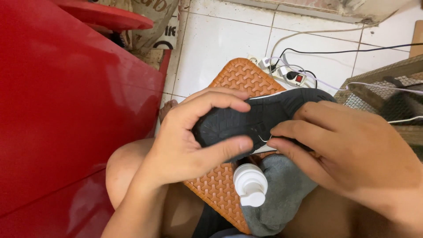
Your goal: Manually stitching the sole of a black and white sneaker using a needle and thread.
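My left hand [189, 141] grips one end of a black shoe [260, 114], sole turned up, thumb under and fingers curled over it. My right hand [348, 150] pinches the shoe's middle edge, where a thin white thread shows. Under the black shoe lies a second shoe with an orange patterned sole [238, 77]. A white pump bottle [250, 184] stands against a grey cloth [282, 194] on my lap.
A large red plastic surface [66, 114] fills the left side. A white power strip [293, 76] with a red switch and cables lies on the white tiled floor [211, 39]. A wire mesh crate [387, 97] sits at right.
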